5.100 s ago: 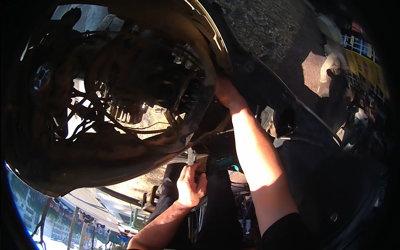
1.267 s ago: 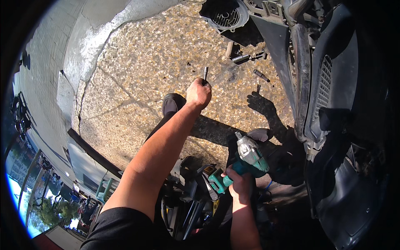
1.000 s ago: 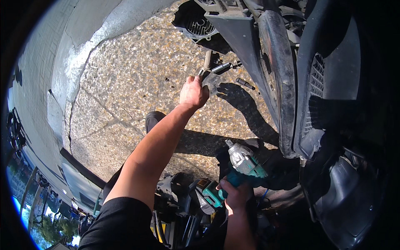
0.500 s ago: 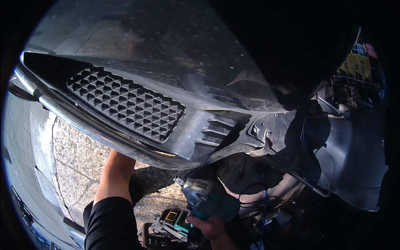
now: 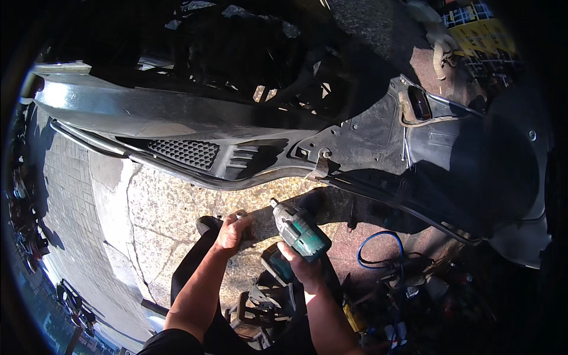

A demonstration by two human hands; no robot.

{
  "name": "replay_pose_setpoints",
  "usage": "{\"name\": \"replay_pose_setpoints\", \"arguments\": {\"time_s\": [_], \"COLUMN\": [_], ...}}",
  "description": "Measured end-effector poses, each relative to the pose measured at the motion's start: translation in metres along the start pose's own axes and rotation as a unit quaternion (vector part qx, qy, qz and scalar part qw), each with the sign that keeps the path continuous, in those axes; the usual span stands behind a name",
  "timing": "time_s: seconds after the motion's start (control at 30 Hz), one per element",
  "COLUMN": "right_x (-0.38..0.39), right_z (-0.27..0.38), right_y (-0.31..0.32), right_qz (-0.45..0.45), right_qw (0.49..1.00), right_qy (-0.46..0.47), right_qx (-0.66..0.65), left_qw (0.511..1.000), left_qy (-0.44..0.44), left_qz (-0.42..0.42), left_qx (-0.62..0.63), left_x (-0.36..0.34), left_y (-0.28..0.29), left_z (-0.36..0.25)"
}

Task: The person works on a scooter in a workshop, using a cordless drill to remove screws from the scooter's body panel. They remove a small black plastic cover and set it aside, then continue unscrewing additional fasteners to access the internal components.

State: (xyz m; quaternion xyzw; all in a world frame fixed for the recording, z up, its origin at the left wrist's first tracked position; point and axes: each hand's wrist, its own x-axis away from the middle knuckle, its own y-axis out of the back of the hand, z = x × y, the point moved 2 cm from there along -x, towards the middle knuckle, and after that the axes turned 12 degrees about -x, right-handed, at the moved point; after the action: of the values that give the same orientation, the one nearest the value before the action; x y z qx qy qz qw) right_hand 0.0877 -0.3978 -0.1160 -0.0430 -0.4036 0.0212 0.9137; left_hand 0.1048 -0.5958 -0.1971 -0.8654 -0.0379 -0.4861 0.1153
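Note:
In my right hand (image 5: 300,263) is a green and grey cordless impact wrench (image 5: 302,231), gripped by its handle, its square drive tip pointing up and left. My left hand (image 5: 231,232) is just left of the tool, with thumb and fingers pinched together. A small light spot shows at those fingertips, too small to name. Beyond both hands stretches a vehicle's dark grey body panel (image 5: 195,112), with a textured black grille insert (image 5: 183,154) and slots. A metal bar (image 5: 89,142) runs along its near edge. Neither hand touches the vehicle.
A blue hose (image 5: 378,234) curls at the right near jumbled tools and parts. A black frame-like object (image 5: 263,307) stands between my legs. Further right is a large dark plastic panel (image 5: 455,148). Yellow packaging (image 5: 482,35) sits at the far right, and speckled stone paving (image 5: 171,207) lies below.
My left hand has come out from behind the panel's near edge and is now in full view beside the wrench. The view has pulled back, showing more of the vehicle and ground.

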Motion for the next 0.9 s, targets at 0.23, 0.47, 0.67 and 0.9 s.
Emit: {"name": "replay_pose_setpoints", "arguments": {"time_s": [0.23,0.47,0.67,0.9], "right_x": [0.023,0.014,0.002,-0.021], "right_z": [0.088,0.133,0.163,0.182], "right_y": [0.047,0.087,0.101,0.107], "right_qz": [0.051,0.064,-0.007,-0.056], "right_qw": [0.996,0.997,0.998,0.988], "right_qy": [-0.003,-0.012,-0.055,-0.095], "right_qx": [-0.067,-0.038,-0.044,-0.108], "left_qw": [0.945,0.898,0.911,0.898], "left_qy": [-0.12,-0.011,-0.031,0.009], "left_qz": [-0.14,-0.186,-0.191,-0.154], "left_qx": [0.27,0.398,0.364,0.412], "left_x": [0.036,0.008,-0.017,-0.058], "left_y": [-0.123,-0.187,-0.216,-0.234], "left_z": [-0.164,-0.205,-0.221,-0.234]}}
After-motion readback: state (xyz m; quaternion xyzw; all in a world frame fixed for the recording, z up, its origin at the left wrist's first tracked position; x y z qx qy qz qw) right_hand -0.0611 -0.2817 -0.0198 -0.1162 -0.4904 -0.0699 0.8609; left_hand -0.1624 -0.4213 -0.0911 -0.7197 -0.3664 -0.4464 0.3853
